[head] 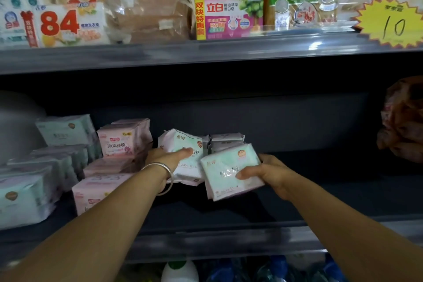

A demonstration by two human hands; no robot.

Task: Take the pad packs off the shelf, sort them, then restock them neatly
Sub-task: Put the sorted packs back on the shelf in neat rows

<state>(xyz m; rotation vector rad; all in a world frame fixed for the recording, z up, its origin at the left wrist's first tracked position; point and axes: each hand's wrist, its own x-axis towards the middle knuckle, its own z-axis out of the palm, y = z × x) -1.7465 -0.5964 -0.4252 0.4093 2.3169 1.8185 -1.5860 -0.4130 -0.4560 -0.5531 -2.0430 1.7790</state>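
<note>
Head view: pink packs point(123, 143) stacked at shelf left, left hand point(168, 158) gripping one mint pack point(183, 155) mid-shelf, right hand point(265, 173) pinching another mint pack point(229, 169) just beside. Soft, light, slick film, probably; hold across the flat faces.

A shop: tiered shelves point(206, 57) carry packaged soap bars point(229, 18) and pad packs point(123, 142), and a yellow starburst price tag point(392, 23) reads 10.

We read "84" on the white soap box point(68, 24) far left | "立白" on the pink soap pack point(229, 17) | "10" on the yellow starburst tag point(392, 23) far right | "100%纯棉" on the pink pad pack point(119, 143).
</note>
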